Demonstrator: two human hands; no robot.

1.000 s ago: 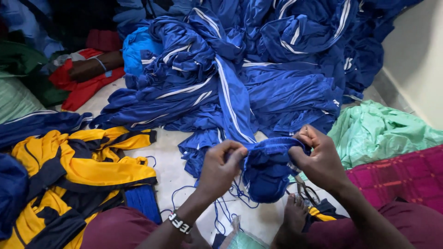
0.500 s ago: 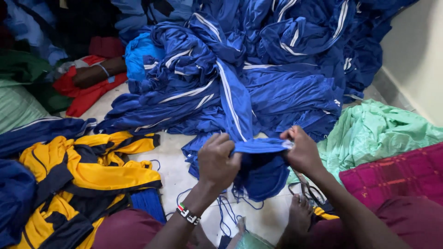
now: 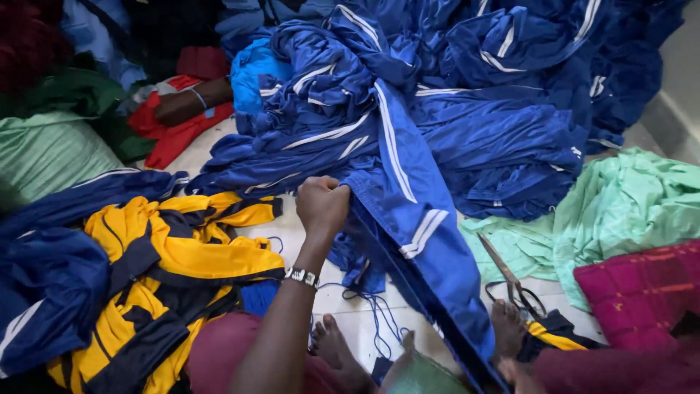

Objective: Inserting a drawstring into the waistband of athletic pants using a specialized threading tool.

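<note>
My left hand [image 3: 321,204] is closed in a fist on the upper edge of a blue garment with white stripes [image 3: 415,233], which is pulled out in a long band running down to the bottom right. A beaded bracelet [image 3: 301,276] is on that wrist. Only a sliver of my right hand [image 3: 510,371] shows at the bottom edge, beside the garment's lower end; its grip is hidden. The garment comes off a large heap of similar blue striped clothes [image 3: 467,95].
Scissors [image 3: 510,281] lie on the floor by my right foot [image 3: 503,321]. Loose blue thread [image 3: 368,303] lies near my left foot [image 3: 332,343]. There are yellow-and-navy garments [image 3: 182,255] at left, mint cloth [image 3: 634,204] and magenta cloth [image 3: 642,292] at right. Another person's arm [image 3: 193,98] rests on red cloth.
The bunched blue garment held between both hands is now stretched out long. My left hand has risen with its top edge and my right hand has dropped to the bottom edge.
</note>
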